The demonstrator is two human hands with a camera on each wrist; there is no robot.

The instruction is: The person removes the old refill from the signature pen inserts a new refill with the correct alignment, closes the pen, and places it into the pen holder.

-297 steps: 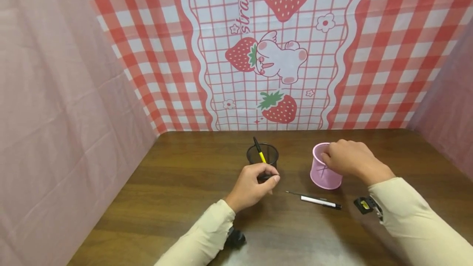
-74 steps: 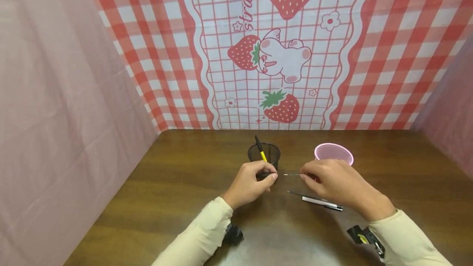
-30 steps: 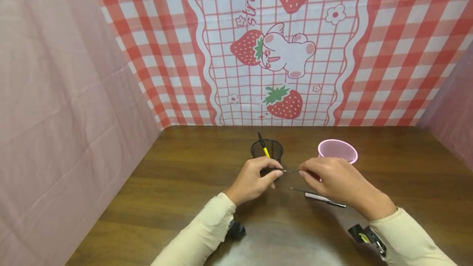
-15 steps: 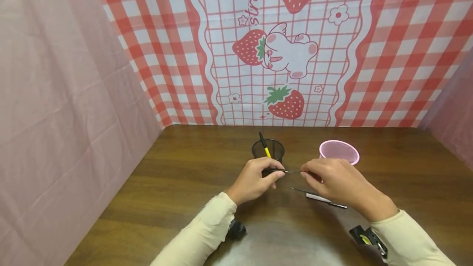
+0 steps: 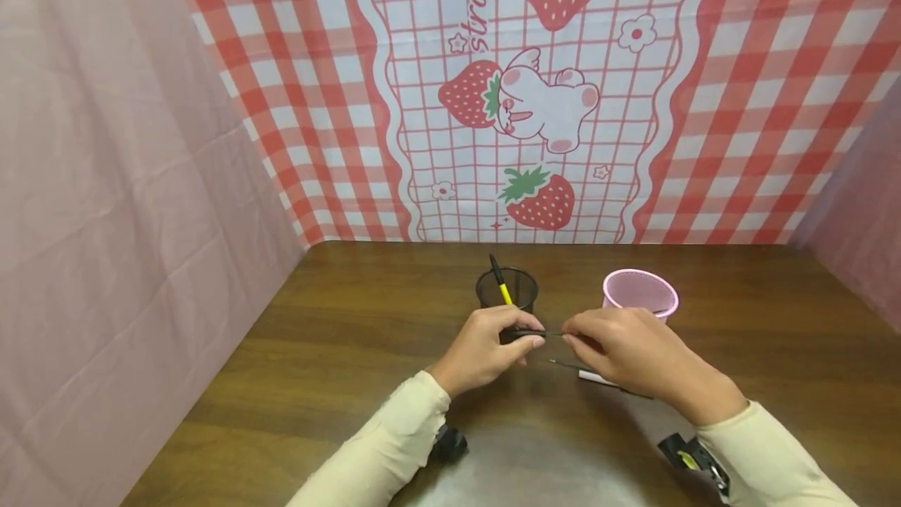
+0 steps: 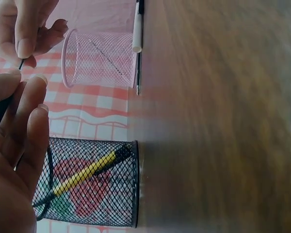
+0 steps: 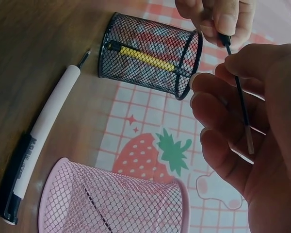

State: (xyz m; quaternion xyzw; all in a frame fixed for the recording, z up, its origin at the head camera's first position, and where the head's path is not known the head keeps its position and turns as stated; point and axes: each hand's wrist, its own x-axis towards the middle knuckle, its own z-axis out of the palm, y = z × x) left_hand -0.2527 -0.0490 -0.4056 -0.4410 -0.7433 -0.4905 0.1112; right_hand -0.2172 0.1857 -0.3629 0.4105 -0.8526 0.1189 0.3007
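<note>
Between finger and thumb, my left hand (image 5: pixel 486 346) holds a black pen barrel (image 7: pixel 225 40). My right hand (image 5: pixel 637 346) pinches a thin dark pen refill (image 7: pixel 241 104) whose pale end points back toward the palm. The refill's other end meets the opening of the barrel; how deep it sits is hidden by the fingertips. Below the right hand lies a white pen (image 7: pixel 51 109) with a black clip, a thin refill tip (image 7: pixel 85 58) showing past its end. A black mesh cup (image 5: pixel 524 288) stands behind the left hand, a pink mesh cup (image 5: pixel 637 286) behind the right.
A yellow and black pen (image 5: pixel 503 288) leans inside the black cup. Through the pink cup's mesh shows a thin dark stick (image 6: pixel 106 58). Checked strawberry cloth (image 5: pixel 542 100) hangs at the back of the wooden table (image 5: pixel 338 350).
Earlier my right hand reached into the pink cup; it came out with the refill and moved left to the barrel. The gap between the hands has since narrowed, with less refill showing.
</note>
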